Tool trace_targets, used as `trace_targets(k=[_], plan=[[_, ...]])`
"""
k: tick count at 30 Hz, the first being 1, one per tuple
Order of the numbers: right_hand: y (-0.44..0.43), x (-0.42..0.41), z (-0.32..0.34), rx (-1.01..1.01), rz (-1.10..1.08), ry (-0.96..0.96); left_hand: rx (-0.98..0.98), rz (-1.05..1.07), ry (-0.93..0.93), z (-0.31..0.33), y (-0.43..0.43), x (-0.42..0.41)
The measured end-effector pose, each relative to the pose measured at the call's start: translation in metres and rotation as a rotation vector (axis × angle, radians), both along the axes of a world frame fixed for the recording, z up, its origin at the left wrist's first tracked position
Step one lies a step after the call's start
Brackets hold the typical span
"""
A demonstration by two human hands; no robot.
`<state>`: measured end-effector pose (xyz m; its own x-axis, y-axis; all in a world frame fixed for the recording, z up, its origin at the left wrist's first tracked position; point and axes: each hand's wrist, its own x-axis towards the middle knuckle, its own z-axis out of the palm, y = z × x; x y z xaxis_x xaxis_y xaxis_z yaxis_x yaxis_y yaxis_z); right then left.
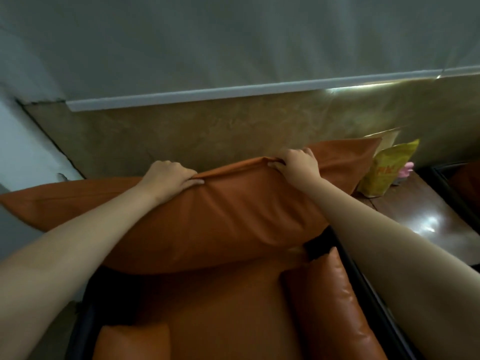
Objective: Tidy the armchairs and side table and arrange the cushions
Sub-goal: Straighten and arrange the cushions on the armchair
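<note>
While you set big cushion [220, 211] against armchair [228, 302] back, left hand [168, 178] and right hand [298, 162] each pinch its top seam, likely to steady and square it; small cushion [330, 307] rests on armchair seat.

Orange cushion [220, 216]; yellow bag [384, 172]; dark-brown side table [420, 216].

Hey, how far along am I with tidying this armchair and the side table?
Looks done: one small cushion stands along the armchair's right side, and a second cushion lies at the front left. In hand: the left hand and right hand both grip the top edge of the big back cushion, not yet settled. Left: the side table holds a yellow bag and a pink item.
</note>
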<state>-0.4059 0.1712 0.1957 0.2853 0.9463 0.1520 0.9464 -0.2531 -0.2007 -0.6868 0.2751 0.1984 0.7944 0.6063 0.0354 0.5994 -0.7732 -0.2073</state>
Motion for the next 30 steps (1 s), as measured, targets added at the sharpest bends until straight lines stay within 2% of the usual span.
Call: trace_targets(k=[7,12,14,16,19,21,24,30], plan=[[0.019,0.012,-0.075,-0.075,0.032,0.127,-0.122,0.069,0.1,-0.058,0.016,0.015],[0.018,0.013,-0.157,-0.215,0.028,0.139,-0.18,0.138,0.22,-0.135,0.019,0.022],[0.014,0.006,-0.184,-0.273,0.024,0.133,-0.286,0.222,0.268,-0.167,0.013,0.025],[0.01,-0.006,-0.2,-0.258,0.023,0.116,-0.416,0.313,0.236,-0.188,0.007,0.023],[0.003,-0.019,-0.209,-0.147,0.01,0.106,-0.529,0.34,0.077,-0.203,0.001,0.002],[-0.003,-0.02,-0.211,-0.188,0.046,0.079,-0.523,0.326,0.098,-0.204,0.002,-0.019],[-0.006,-0.013,-0.217,-0.273,0.078,0.033,-0.461,0.425,0.117,-0.204,0.008,-0.05],[0.007,-0.001,-0.236,-0.396,-0.017,0.014,-0.553,0.524,0.081,-0.218,0.027,-0.066]])
